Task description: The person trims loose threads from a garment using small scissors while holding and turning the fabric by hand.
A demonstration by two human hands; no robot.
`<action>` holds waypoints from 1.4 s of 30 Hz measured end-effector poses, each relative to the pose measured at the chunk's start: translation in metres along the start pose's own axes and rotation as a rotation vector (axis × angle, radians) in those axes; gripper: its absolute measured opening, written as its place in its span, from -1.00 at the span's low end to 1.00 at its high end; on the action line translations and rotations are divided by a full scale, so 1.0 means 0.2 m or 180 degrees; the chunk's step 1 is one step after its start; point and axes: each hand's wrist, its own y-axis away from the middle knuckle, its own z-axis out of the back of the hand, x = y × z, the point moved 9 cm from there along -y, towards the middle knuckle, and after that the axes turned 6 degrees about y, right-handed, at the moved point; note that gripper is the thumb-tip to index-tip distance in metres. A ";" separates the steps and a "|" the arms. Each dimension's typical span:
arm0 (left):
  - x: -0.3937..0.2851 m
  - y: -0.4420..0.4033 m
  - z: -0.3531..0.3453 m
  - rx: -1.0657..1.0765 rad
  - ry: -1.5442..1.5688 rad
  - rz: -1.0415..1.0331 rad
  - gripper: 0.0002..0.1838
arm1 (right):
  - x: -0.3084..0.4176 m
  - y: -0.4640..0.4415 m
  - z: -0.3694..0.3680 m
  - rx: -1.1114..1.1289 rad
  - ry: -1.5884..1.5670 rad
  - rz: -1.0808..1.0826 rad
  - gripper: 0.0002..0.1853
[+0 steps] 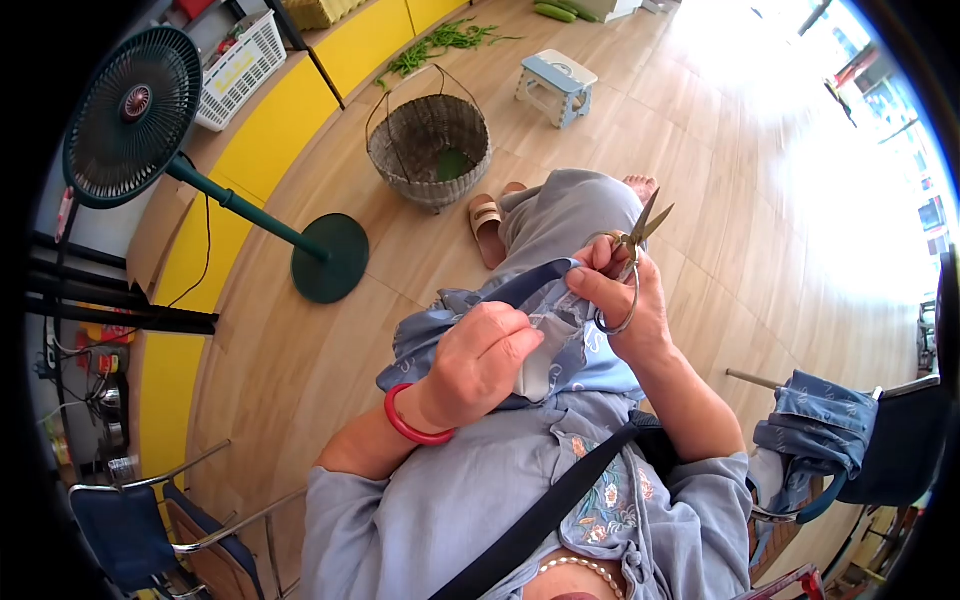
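Note:
Blue printed fabric (425,338) lies bunched across my lap, with a darker blue strip along its upper edge. My left hand (482,360), with a red bangle at the wrist, is closed on the fabric near a pale, whitish part. In my right hand (625,295) are metal scissors (640,235), their blades parted and pointing up and away from the cloth. The thumb and fingers of that same hand also pinch the end of the dark blue strip.
A green fan (330,258) stands at the left, near yellow cabinets (265,150). Ahead are a woven basket (430,150), a small stool (557,80) and green vegetables (440,45). Denim-like fabric (815,425) hangs on a chair at the right; another chair (120,535) is at lower left.

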 end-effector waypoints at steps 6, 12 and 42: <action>0.17 0.05 -0.02 0.0210 0.0758 0.1233 -0.76 | -0.02 0.01 0.01 0.0158 0.0405 0.0111 -0.69; 0.36 0.11 -0.10 -0.0211 0.2430 0.2685 -0.71 | 0.05 0.05 -0.08 0.0267 0.0932 0.0435 -0.73; 0.35 0.20 -0.15 -0.0278 0.3488 0.2031 -0.87 | -0.07 0.09 -0.04 0.0501 0.1655 -0.0757 -0.78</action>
